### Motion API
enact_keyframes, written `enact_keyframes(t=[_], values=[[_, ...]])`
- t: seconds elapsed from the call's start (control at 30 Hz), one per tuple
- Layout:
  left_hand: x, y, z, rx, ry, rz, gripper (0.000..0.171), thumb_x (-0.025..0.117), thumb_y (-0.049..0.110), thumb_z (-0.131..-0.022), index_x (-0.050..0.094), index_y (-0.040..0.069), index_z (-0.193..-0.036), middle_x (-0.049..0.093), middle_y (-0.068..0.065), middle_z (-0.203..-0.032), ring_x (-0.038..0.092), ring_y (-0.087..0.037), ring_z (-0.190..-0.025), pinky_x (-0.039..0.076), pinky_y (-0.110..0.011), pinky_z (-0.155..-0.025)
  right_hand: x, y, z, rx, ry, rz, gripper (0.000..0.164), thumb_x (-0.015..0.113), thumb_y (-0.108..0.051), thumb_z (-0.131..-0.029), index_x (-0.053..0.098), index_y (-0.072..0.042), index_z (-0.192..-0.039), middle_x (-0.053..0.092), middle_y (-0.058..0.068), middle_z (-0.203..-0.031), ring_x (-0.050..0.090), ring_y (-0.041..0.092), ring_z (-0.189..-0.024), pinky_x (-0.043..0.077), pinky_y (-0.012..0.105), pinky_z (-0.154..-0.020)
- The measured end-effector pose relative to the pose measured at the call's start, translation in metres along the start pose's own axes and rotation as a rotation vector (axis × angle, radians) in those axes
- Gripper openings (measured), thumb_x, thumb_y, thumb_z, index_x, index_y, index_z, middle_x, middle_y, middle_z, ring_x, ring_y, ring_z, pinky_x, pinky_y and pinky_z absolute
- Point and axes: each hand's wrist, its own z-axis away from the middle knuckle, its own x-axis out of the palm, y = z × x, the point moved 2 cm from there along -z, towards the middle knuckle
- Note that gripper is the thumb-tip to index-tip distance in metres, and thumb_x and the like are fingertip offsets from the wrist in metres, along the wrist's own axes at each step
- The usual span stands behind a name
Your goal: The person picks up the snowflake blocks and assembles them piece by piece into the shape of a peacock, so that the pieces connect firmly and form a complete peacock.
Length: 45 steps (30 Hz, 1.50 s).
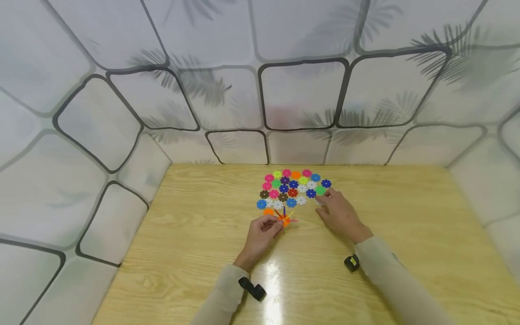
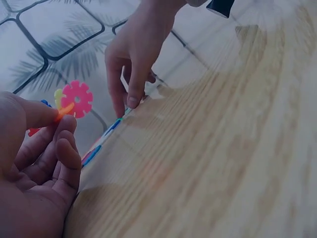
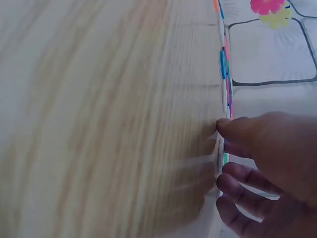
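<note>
My left hand (image 1: 261, 232) pinches an orange notched plastic disc (image 1: 286, 222) between thumb and fingers, raised over the table. Several other discs are slotted into its edge and stand out like petals. Among them, a pink disc (image 2: 81, 101) faces the left wrist view, with a yellow disc (image 2: 58, 97) partly behind it. My right hand (image 1: 343, 216) reaches down at the right end of the loose discs. Its fingertips (image 3: 225, 126) are low at the tabletop, spread beside a white disc (image 1: 319, 201) that they partly cover. A green disc (image 1: 320, 190) lies just beyond these fingers.
Several rows of loose notched discs, among them a red disc (image 1: 292, 192) and a light blue disc (image 1: 262, 204), lie flat on the wooden table (image 1: 183, 234). An orange disc (image 1: 268, 211) lies near the left hand. A patterned wall (image 1: 302, 99) rises behind the table.
</note>
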Motion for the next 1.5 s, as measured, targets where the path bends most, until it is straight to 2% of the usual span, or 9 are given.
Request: enact_keyframes(t=[0.1, 0.17, 0.4, 0.57, 0.73, 0.87, 1.1, 1.3, 1.5], values=[[0.002, 0.001, 0.0, 0.012, 0.005, -0.004, 0.016, 0.07, 0.002, -0.103, 0.073, -0.011, -0.11, 0.077, -0.024, -0.103, 0.071, -0.006, -0.082, 0.058, -0.017, -0.074, -0.001, 0.001, 0.0, 0.023, -0.003, -0.068, 0.026, 0.073, -0.015, -0.104, 0.074, 0.001, -0.124, 0.066, 0.017, -0.12, 0.064, 0.034, -0.109, 0.059, 0.052, -0.096], [0.003, 0.002, 0.0, 0.026, 0.007, -0.001, 0.015, 0.07, 0.001, -0.103, 0.072, -0.012, -0.11, 0.076, -0.026, -0.104, 0.07, -0.006, -0.083, 0.058, -0.017, -0.075, -0.005, -0.001, -0.001, 0.052, -0.011, -0.116, 0.018, 0.073, -0.013, -0.104, 0.074, 0.0, -0.117, 0.066, 0.016, -0.113, 0.064, 0.032, -0.103, 0.059, 0.05, -0.092], [0.003, 0.001, 0.0, 0.036, 0.02, 0.006, 0.013, 0.07, -0.001, -0.102, 0.071, -0.012, -0.107, 0.075, -0.006, -0.095, 0.068, -0.007, -0.082, 0.057, -0.018, -0.075, -0.012, -0.002, 0.002, 0.137, -0.115, -0.267, 0.025, 0.08, -0.013, -0.099, 0.072, 0.001, -0.118, 0.07, 0.013, -0.103, 0.064, 0.022, -0.092, 0.057, 0.037, -0.083], [0.0, -0.006, -0.003, 0.027, 0.041, 0.046, 0.014, 0.066, -0.001, -0.105, 0.068, -0.015, -0.109, 0.075, 0.003, -0.09, 0.069, -0.005, -0.078, 0.057, -0.019, -0.071, 0.003, -0.019, 0.019, 0.095, -0.025, -0.421, 0.008, 0.08, -0.014, -0.101, 0.075, -0.008, -0.102, 0.076, 0.003, -0.094, 0.068, 0.011, -0.084, 0.058, 0.023, -0.077], [-0.002, -0.005, -0.006, 0.038, 0.051, 0.066, 0.016, 0.062, 0.0, -0.108, 0.067, -0.016, -0.108, 0.076, 0.007, -0.087, 0.07, -0.004, -0.078, 0.056, -0.019, -0.068, 0.019, -0.05, 0.031, -0.007, 0.082, -0.544, 0.01, 0.081, -0.014, -0.1, 0.073, -0.009, -0.1, 0.078, 0.002, -0.092, 0.074, 0.007, -0.082, 0.063, 0.023, -0.075], [-0.002, -0.004, -0.006, 0.028, 0.035, 0.064, 0.018, 0.063, 0.002, -0.109, 0.067, -0.014, -0.106, 0.075, 0.008, -0.085, 0.068, -0.005, -0.077, 0.055, -0.019, -0.069, 0.028, -0.068, 0.032, -0.06, 0.153, -0.534, 0.01, 0.082, -0.011, -0.099, 0.072, -0.01, -0.099, 0.078, 0.001, -0.09, 0.075, 0.005, -0.08, 0.064, 0.021, -0.074], [-0.001, -0.005, -0.004, 0.018, 0.023, 0.05, 0.02, 0.064, 0.002, -0.108, 0.068, -0.017, -0.101, 0.075, 0.01, -0.08, 0.069, -0.003, -0.073, 0.055, -0.017, -0.067, 0.031, -0.083, 0.039, -0.13, 0.277, -0.403, 0.013, 0.082, -0.004, -0.096, 0.071, -0.011, -0.097, 0.08, 0.002, -0.088, 0.076, 0.011, -0.079, 0.064, 0.025, -0.072], [0.002, -0.003, -0.001, 0.034, 0.003, 0.035, 0.021, 0.066, 0.002, -0.107, 0.07, -0.017, -0.101, 0.073, 0.009, -0.082, 0.07, -0.002, -0.075, 0.057, -0.016, -0.07, 0.034, -0.082, 0.042, -0.142, 0.296, -0.359, 0.015, 0.083, -0.003, -0.095, 0.071, -0.009, -0.101, 0.081, 0.004, -0.091, 0.077, 0.013, -0.081, 0.064, 0.025, -0.072], [0.004, -0.002, 0.001, 0.06, -0.022, 0.002, 0.022, 0.066, 0.003, -0.107, 0.069, -0.016, -0.097, 0.072, 0.004, -0.084, 0.067, -0.002, -0.075, 0.054, -0.016, -0.07, 0.035, -0.081, 0.042, -0.232, 0.309, -0.398, 0.015, 0.081, 0.002, -0.093, 0.073, -0.008, -0.1, 0.082, 0.007, -0.094, 0.079, 0.016, -0.083, 0.066, 0.028, -0.077]])
